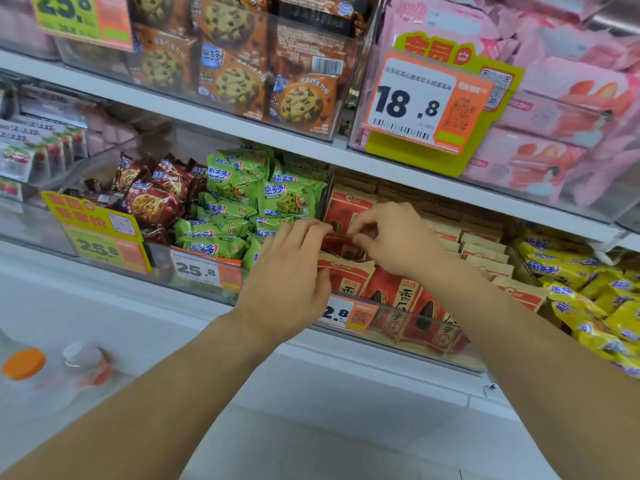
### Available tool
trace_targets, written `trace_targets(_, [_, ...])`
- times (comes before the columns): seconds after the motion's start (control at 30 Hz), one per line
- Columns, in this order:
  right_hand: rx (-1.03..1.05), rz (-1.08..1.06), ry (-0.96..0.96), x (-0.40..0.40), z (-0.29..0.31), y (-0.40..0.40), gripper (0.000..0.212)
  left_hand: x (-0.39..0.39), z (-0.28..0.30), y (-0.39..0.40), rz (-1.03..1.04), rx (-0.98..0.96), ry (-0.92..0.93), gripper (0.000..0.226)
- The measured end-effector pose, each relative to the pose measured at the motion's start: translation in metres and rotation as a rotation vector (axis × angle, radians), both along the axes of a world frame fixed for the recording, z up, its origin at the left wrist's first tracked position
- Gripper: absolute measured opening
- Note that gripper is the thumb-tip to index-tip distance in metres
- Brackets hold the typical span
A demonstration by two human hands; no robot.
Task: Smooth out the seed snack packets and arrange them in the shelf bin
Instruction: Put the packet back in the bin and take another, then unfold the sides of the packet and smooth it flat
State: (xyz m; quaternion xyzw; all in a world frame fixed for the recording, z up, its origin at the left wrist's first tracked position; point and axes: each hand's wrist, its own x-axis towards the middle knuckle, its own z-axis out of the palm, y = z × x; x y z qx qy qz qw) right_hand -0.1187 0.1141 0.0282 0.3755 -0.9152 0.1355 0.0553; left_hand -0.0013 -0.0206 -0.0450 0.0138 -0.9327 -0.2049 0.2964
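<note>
Hands meet over the bin point(408, 336), a clear hard-plastic trough with a straight front lip. The left hand point(291, 271) curls its fingers over a red, crinkly seed packet point(341, 245) held above the bin's left end; the right hand point(391, 237) pinches the same packet from the other side, though where its fingertips sit is partly hidden. More packets point(398, 292), flat glossy foil with cream tops, stand in rows inside the bin. Left of the bin, puffy green bags point(228, 216) crowd against its wall; right of it, yellow bags point(588, 299) press close. Above the bin the shelf edge point(433, 181) hangs low, leaving a narrow gap.
</note>
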Motion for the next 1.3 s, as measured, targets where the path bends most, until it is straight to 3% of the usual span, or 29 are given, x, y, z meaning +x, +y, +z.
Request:
trace_targets(0.17, [0.145,0.018,-0.206,0.000,0.000,0.001,0.012,-0.004,0.001,-0.002,-0.043,-0.057,-0.096,0.069])
trace_targets(0.3, [-0.029,0.007,-0.276,-0.003,0.002,0.003,0.013,-0.010,0.000,-0.003,-0.006,-0.065,-0.081,0.056])
trace_targets(0.4, [-0.189,-0.138,-0.106,-0.008,-0.003,-0.001,0.032,-0.012,0.000,-0.001,0.011,-0.074,-0.057,0.046])
trace_targets(0.47, [-0.133,-0.196,-0.042,-0.010,-0.005,-0.006,0.043,-0.012,0.001,-0.002,0.004,-0.074,-0.058,0.046])
trace_targets(0.6, [-0.099,-0.240,0.003,-0.007,-0.005,-0.013,0.013,-0.010,0.002,-0.002,-0.003,-0.074,-0.062,0.046])
trace_targets(0.83, [-0.225,-0.067,0.230,0.021,-0.003,0.010,0.012,-0.004,0.004,-0.002,-0.017,-0.075,-0.060,0.050])
trace_targets(0.97, [-0.468,-0.014,0.414,0.050,-0.001,0.035,0.005,0.002,0.015,-0.003,-0.024,0.110,0.136,0.035])
trace_targets(1.1, [-0.834,0.045,0.437,0.073,0.019,0.071,0.006,0.021,0.039,0.005,0.026,0.290,0.366,0.022])
trace_targets(1.23, [-1.151,0.034,0.218,0.089,0.035,0.102,0.013,0.039,0.054,0.026,0.028,0.468,0.376,0.016])
trace_targets(1.3, [-1.166,0.006,0.118,0.094,0.036,0.110,0.013,0.046,0.058,0.040,-0.027,0.601,0.312,0.015])
